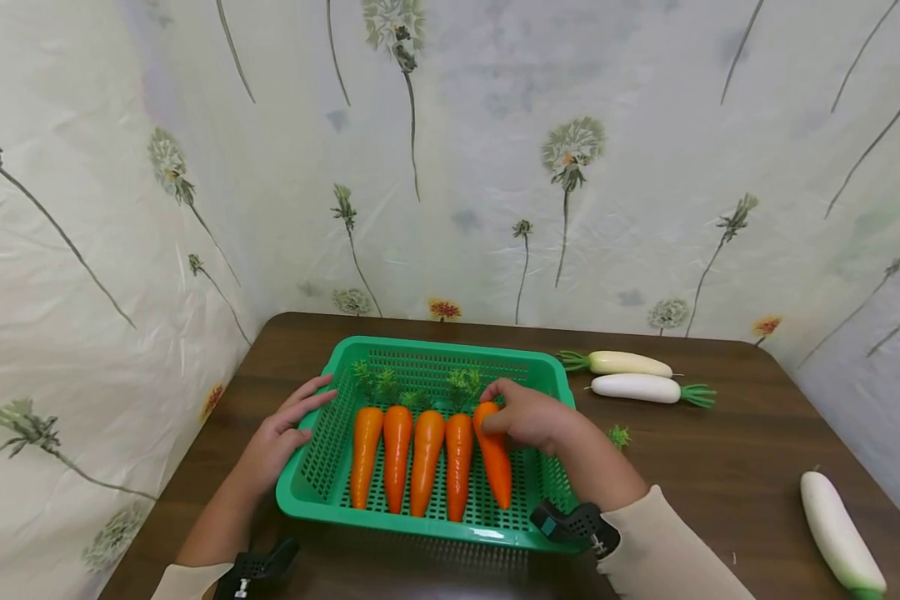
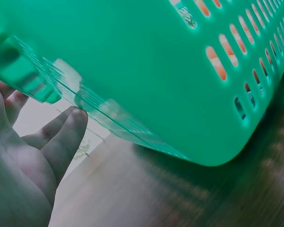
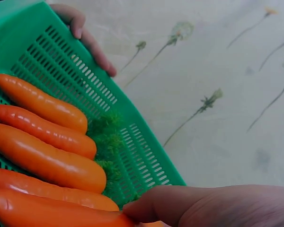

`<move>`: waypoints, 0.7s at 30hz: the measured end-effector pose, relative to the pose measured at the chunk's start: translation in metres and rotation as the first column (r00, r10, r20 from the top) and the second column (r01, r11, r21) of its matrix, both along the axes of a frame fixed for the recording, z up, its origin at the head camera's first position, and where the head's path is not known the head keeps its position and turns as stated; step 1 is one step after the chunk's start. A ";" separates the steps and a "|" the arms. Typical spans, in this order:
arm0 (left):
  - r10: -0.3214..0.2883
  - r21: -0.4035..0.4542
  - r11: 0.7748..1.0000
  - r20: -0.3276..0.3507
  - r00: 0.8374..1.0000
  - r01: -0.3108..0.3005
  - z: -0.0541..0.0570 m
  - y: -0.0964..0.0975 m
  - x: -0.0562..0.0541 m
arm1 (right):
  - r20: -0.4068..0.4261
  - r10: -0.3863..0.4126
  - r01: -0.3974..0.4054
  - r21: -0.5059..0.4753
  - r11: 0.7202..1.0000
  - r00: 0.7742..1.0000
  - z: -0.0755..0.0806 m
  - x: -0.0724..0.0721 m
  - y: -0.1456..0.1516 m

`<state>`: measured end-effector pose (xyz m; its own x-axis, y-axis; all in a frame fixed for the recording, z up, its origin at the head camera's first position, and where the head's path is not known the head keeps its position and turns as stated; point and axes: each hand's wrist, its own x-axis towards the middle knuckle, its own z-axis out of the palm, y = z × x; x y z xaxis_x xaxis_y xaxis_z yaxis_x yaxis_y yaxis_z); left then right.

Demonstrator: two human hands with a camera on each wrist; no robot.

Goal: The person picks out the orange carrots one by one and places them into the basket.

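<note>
My right hand (image 1: 528, 414) pinches the thick top end of an orange carrot (image 1: 495, 462) over the right part of a green basket (image 1: 420, 527). This carrot leans slightly, its tip toward the basket's front. To its left, several more carrots (image 1: 426, 462) lie side by side in the basket, leafy tops (image 1: 386, 385) toward the back wall and tips to the front. My left hand (image 1: 276, 442) rests against the basket's left side, its fingers extended along the rim. In the left wrist view, fingertips (image 2: 78, 116) touch the basket's outer side. The right wrist view shows the held carrot (image 3: 52, 210) close up.
Two white radishes (image 1: 633, 387) with green tops lie behind and right of the basket on the brown table (image 1: 690, 475). Another white radish (image 1: 840, 529) lies near the right edge. A green leafy tuft (image 1: 618, 436) shows beside my right forearm. A flower-patterned wall covering (image 1: 465, 183) stands behind.
</note>
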<state>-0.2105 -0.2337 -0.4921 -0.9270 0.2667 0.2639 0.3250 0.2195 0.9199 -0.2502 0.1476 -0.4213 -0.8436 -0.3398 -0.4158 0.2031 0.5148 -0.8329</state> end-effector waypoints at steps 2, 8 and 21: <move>-0.004 0.005 1.000 0.003 1.000 0.004 0.000 0.000 0.000 | 0.006 0.001 -0.001 0.005 1.000 1.000 0.000 0.001 -0.001; -0.013 0.015 1.000 0.001 1.000 0.013 -0.001 -0.001 0.000 | 0.006 0.009 -0.009 0.011 1.000 1.000 0.002 0.003 -0.001; -0.006 0.004 1.000 0.008 1.000 0.006 0.000 -0.001 0.000 | -0.008 -0.004 0.004 0.055 0.998 1.000 0.000 0.001 0.000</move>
<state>-0.2109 -0.2343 -0.4926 -0.9276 0.2711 0.2572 0.3185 0.2136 0.9235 -0.2496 0.1476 -0.4211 -0.8482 -0.3134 -0.4269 0.1987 0.5590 -0.8050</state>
